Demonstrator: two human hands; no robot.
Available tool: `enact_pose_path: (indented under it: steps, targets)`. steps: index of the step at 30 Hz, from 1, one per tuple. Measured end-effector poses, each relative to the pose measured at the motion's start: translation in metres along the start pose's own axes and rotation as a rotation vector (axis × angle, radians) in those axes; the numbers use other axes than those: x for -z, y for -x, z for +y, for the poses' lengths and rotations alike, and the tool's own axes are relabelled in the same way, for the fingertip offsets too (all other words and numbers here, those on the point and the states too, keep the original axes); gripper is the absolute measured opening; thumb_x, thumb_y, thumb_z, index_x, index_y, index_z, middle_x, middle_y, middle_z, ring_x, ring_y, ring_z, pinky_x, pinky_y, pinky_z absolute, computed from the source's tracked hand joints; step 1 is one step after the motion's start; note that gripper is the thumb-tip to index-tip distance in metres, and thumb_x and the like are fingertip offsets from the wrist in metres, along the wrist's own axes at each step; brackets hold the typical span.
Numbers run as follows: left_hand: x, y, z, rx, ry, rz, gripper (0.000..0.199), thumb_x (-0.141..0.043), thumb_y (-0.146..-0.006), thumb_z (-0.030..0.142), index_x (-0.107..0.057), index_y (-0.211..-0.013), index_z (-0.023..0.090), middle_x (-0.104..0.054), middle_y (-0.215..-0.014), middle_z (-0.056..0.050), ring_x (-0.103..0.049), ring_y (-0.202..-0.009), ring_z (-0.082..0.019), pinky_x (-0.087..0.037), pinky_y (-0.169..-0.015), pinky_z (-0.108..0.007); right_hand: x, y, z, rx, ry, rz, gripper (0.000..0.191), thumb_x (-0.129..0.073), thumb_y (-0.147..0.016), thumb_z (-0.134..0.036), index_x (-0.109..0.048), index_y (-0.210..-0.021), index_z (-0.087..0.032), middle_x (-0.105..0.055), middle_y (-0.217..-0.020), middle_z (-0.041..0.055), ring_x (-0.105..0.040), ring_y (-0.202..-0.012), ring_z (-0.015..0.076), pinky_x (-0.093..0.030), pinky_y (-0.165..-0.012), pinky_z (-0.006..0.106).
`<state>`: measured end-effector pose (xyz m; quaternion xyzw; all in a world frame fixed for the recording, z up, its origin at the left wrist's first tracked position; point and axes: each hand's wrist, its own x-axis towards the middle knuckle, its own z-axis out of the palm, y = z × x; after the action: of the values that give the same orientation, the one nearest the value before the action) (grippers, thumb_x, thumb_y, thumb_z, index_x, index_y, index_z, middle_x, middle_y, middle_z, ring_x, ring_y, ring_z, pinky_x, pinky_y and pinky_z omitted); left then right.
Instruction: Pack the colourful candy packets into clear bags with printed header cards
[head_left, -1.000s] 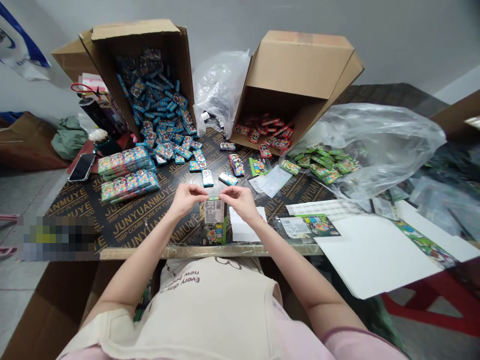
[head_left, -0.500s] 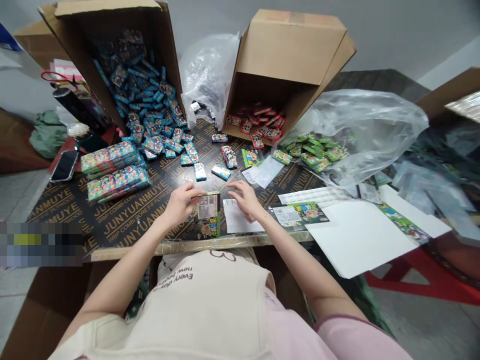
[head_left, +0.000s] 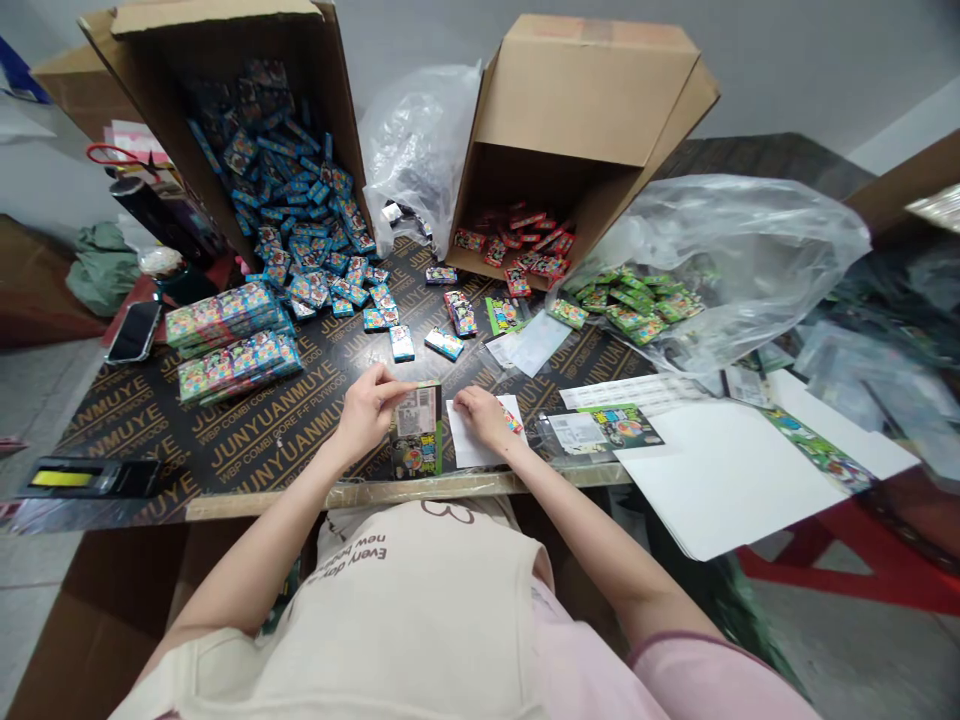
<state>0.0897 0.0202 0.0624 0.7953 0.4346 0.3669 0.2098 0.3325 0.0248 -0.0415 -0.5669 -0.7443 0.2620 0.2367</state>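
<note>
My left hand [head_left: 367,408] pinches the top left edge of a flat dark-and-green printed packet [head_left: 417,445], which has a whitish label on its upper part. My right hand [head_left: 482,417] is over a white sheet of paper [head_left: 472,455], fingers drawn together near its upper left. Whether those fingers grip the sheet or something small cannot be made out. Partly behind my right hand, a small red printed box [head_left: 511,414] lies on the sheet. Just beyond my hands are a small blue-and-white box [head_left: 444,344] and another upright-looking one [head_left: 402,343].
Cardboard boxes of small blue packs [head_left: 300,185] and red packs [head_left: 525,245] stand behind. A clear bag [head_left: 757,240] holds green packs [head_left: 637,300]. Stacked packs [head_left: 232,345] and a phone [head_left: 133,332] lie left; white sheets [head_left: 697,480] overhang the front edge at right.
My right hand has moved slightly left and its fingers have closed together, uncovering more of the red box. My left hand stays at the packet's edge. The view has shifted slightly.
</note>
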Motion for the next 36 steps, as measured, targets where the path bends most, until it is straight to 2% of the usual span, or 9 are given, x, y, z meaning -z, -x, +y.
enact_pose_path:
  steps: [5,9,12,16,20,26,31,33,36]
  targets:
    - [0.000,-0.001,0.004,0.042,0.015,0.008,0.023,-0.054,-0.085,0.014,-0.075,-0.089,0.021,-0.057,-0.073,-0.002,-0.056,-0.069,-0.014,-0.044,-0.064,-0.026,0.030,-0.020,-0.006,-0.065,-0.180,-0.031,0.012,-0.056,-0.078,-0.024,-0.053,-0.067,-0.018,-0.058,-0.062,-0.0004,-0.052,-0.059,0.0138,-0.040,-0.060,0.025]
    - [0.001,-0.001,0.004,0.061,0.033,0.079,0.011,-0.061,-0.081,0.014,-0.070,-0.079,0.018,-0.064,-0.075,-0.003,-0.061,-0.071,-0.016,-0.047,-0.068,-0.028,0.064,-0.042,-0.047,-0.024,-0.450,-0.024,0.022,-0.059,-0.080,-0.038,-0.056,-0.073,-0.018,-0.063,-0.075,0.0016,-0.057,-0.070,0.0141,-0.043,-0.066,0.026]
    - [0.001,-0.001,0.004,0.036,0.047,0.110,0.008,-0.063,-0.078,0.013,-0.066,-0.072,0.018,-0.065,-0.072,-0.003,-0.062,-0.070,-0.016,-0.048,-0.068,-0.028,0.074,-0.052,-0.086,0.054,-0.656,-0.170,0.026,-0.068,-0.074,-0.040,-0.057,-0.068,-0.018,-0.065,-0.082,0.0034,-0.059,-0.082,0.0163,-0.043,-0.072,0.027]
    - [0.003,0.000,0.008,-0.005,0.044,0.115,0.008,-0.061,-0.074,0.011,-0.064,-0.072,0.017,-0.065,-0.072,-0.004,-0.062,-0.071,-0.016,-0.049,-0.068,-0.029,0.067,-0.058,-0.111,0.061,-0.714,-0.385,0.031,-0.074,-0.067,-0.043,-0.057,-0.065,-0.017,-0.058,-0.063,-0.0021,-0.053,-0.064,0.0122,-0.040,-0.063,0.025]
    - [0.003,0.001,0.013,0.031,0.046,0.118,0.003,-0.062,-0.074,0.016,-0.063,-0.071,0.018,-0.064,-0.074,-0.003,-0.062,-0.071,-0.016,-0.048,-0.069,-0.029,0.060,-0.063,-0.110,0.026,-0.750,-0.418,0.033,-0.075,-0.065,-0.044,-0.057,-0.065,-0.016,-0.053,-0.057,-0.0052,-0.044,-0.054,0.0085,-0.033,-0.054,0.023]
    - [-0.010,0.000,0.011,0.101,-0.008,0.181,0.020,-0.071,-0.075,0.027,-0.057,-0.063,0.018,-0.058,-0.067,-0.001,-0.057,-0.065,-0.015,-0.044,-0.064,-0.027,0.050,-0.065,-0.107,-0.023,-0.748,-0.371,0.027,-0.074,-0.062,-0.034,-0.053,-0.063,-0.017,-0.052,-0.053,-0.0061,-0.043,-0.050,0.0072,-0.029,-0.050,0.022]
    - [-0.010,0.003,0.008,0.059,-0.101,0.132,0.008,-0.063,-0.084,0.024,-0.068,-0.085,0.019,-0.054,-0.074,-0.001,-0.053,-0.070,-0.015,-0.043,-0.065,-0.027,0.042,-0.061,-0.095,-0.038,-0.791,-0.214,0.023,-0.062,-0.072,-0.027,-0.050,-0.090,-0.022,-0.054,-0.056,-0.0088,-0.050,-0.053,0.0109,-0.036,-0.054,0.022]
    - [-0.003,0.007,0.002,0.054,-0.172,0.122,0.016,-0.057,-0.087,0.024,-0.071,-0.095,0.021,-0.051,-0.074,-0.001,-0.052,-0.069,-0.015,-0.043,-0.065,-0.027,0.045,-0.057,-0.079,-0.020,-0.645,-0.124,0.022,-0.057,-0.078,-0.025,-0.053,-0.100,-0.022,-0.062,-0.070,-0.0030,-0.058,-0.065,0.0144,-0.042,-0.063,0.026]
    - [0.013,0.016,-0.012,0.125,-0.364,0.115,0.021,-0.055,-0.087,0.024,-0.071,-0.101,0.021,-0.056,-0.080,-0.006,-0.056,-0.078,-0.020,-0.047,-0.072,-0.033,0.048,-0.046,-0.044,0.001,-0.135,0.010,0.014,-0.061,-0.079,-0.021,-0.064,-0.093,-0.019,-0.065,-0.090,0.0064,-0.058,-0.087,0.0208,-0.042,-0.078,0.034]
